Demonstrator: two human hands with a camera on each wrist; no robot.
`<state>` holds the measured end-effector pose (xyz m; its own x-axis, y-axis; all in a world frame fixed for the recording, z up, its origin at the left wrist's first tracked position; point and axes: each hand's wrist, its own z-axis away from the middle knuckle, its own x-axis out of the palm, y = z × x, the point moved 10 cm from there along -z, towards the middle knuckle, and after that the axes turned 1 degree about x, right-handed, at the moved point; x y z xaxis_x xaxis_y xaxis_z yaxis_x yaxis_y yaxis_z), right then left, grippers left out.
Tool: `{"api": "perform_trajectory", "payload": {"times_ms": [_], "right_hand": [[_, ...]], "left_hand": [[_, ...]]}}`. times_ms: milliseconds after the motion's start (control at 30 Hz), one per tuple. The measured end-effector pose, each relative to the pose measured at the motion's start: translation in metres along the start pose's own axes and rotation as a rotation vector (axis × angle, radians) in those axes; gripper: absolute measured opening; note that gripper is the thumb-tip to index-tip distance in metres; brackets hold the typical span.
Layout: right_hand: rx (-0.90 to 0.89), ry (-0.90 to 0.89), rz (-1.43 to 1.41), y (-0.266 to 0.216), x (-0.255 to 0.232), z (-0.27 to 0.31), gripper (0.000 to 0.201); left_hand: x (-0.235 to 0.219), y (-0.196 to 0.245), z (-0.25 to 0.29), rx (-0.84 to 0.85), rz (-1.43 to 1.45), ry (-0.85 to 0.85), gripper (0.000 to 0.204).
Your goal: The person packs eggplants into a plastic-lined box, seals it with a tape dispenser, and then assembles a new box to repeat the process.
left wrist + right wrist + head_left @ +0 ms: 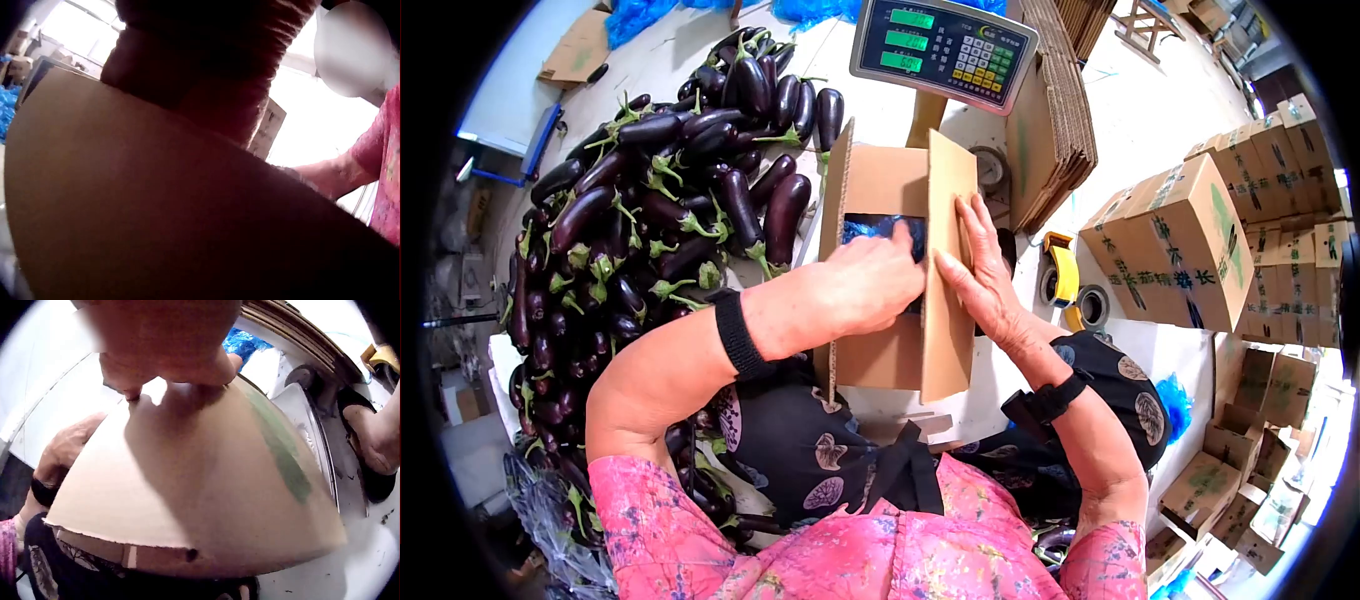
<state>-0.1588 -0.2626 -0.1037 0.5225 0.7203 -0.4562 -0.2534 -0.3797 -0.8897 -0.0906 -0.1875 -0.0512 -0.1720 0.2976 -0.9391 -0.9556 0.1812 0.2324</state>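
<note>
A narrow cardboard box (885, 355) stands open in front of me, its long flaps raised. Crumpled blue plastic (868, 226) shows inside it. My left hand (875, 285) reaches over the opening, the index finger extended onto the plastic; its other fingers are partly hidden. Against the raised right flap (945, 340) rests my right hand (985, 280), fingers extended and thumb near the flap's top edge. The right wrist view shows this hand (169, 344) over the broad flap, which bears a green mark. In the left wrist view a dark cardboard flap (125, 187) covers much of the picture.
Many eggplants (650, 200) are heaped on the left. A digital scale display (945, 50) stands beyond the box, beside stacked flat cardboard (1050, 130). A yellow tape dispenser (1060, 275) and a closed carton (1170, 245) lie to the right, with more cartons (1285, 170) piled behind.
</note>
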Motion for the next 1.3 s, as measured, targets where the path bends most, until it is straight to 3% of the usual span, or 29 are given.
{"api": "perform_trajectory", "payload": {"times_ms": [67, 133, 200, 267, 333, 400, 467, 533, 633, 733, 833, 867, 900, 967, 1033, 1100, 1200, 1300], "right_hand": [[-0.029, 0.031, 0.060, -0.008, 0.004, 0.004, 0.080], [-0.022, 0.070, 0.116, -0.004, 0.009, 0.004, 0.078], [-0.052, 0.098, 0.201, -0.006, 0.012, 0.005, 0.077], [-0.095, 0.135, 0.353, -0.012, 0.013, 0.008, 0.070], [-0.061, 0.108, 0.507, -0.016, 0.022, 0.009, 0.065], [-0.074, 0.150, 0.465, -0.021, 0.018, 0.010, 0.061], [-0.098, 0.166, 0.425, -0.024, 0.017, 0.012, 0.060], [-0.188, 0.186, 0.533, -0.041, 0.018, 0.016, 0.053], [-0.321, 0.148, 0.637, -0.060, 0.024, 0.015, 0.046], [-0.444, 0.056, 0.674, -0.072, 0.035, 0.009, 0.036], [-0.580, -0.071, 0.651, -0.080, 0.054, -0.010, 0.021], [-0.566, -0.113, 0.635, -0.077, 0.058, -0.016, 0.022], [-0.554, -0.154, 0.619, -0.076, 0.063, -0.020, 0.023], [-0.541, -0.209, 0.596, -0.072, 0.070, -0.026, 0.027], [-0.554, -0.158, 0.601, -0.072, 0.069, -0.025, 0.030], [-0.564, -0.139, 0.589, -0.074, 0.067, -0.024, 0.040], [-0.475, -0.028, 0.356, -0.069, 0.051, -0.033, 0.045], [-0.537, 0.004, 0.356, -0.070, 0.045, -0.034, 0.046]], "left_hand": [[0.007, -0.017, 0.004, -0.157, 0.108, -0.042, 0.033], [0.008, -0.041, -0.009, -0.250, 0.200, -0.006, 0.028], [-0.001, -0.059, -0.016, -0.308, 0.351, 0.029, 0.022], [0.001, -0.071, -0.022, -0.256, 0.299, 0.064, 0.015], [-0.027, -0.065, -0.014, -0.237, 0.275, 0.208, 0.019], [-0.057, -0.061, -0.001, -0.236, 0.341, 0.335, 0.022], [-0.093, -0.061, 0.019, -0.148, 0.567, 0.596, 0.028], [-0.106, -0.067, 0.035, -0.142, 0.528, 0.716, 0.025], [-0.094, -0.084, 0.052, -0.234, 0.397, 0.795, 0.018], [-0.087, -0.078, 0.058, -0.152, 0.236, 0.893, 0.016], [-0.079, -0.089, 0.062, -0.202, 0.332, 0.996, 0.024], [-0.076, -0.094, 0.063, -0.216, 0.363, 1.030, 0.028], [-0.064, -0.108, 0.059, -0.207, 0.644, 0.998, 0.038], [-0.054, -0.119, 0.059, -0.215, 0.680, 1.019, 0.040], [-0.041, -0.125, 0.056, -0.233, 0.764, 0.980, 0.045], [-0.039, -0.116, 0.050, -0.179, 0.638, 0.999, 0.047], [-0.033, -0.098, 0.037, -0.131, 0.461, 1.023, 0.051], [-0.028, -0.096, 0.025, -0.137, 0.387, 1.050, 0.052]]}}
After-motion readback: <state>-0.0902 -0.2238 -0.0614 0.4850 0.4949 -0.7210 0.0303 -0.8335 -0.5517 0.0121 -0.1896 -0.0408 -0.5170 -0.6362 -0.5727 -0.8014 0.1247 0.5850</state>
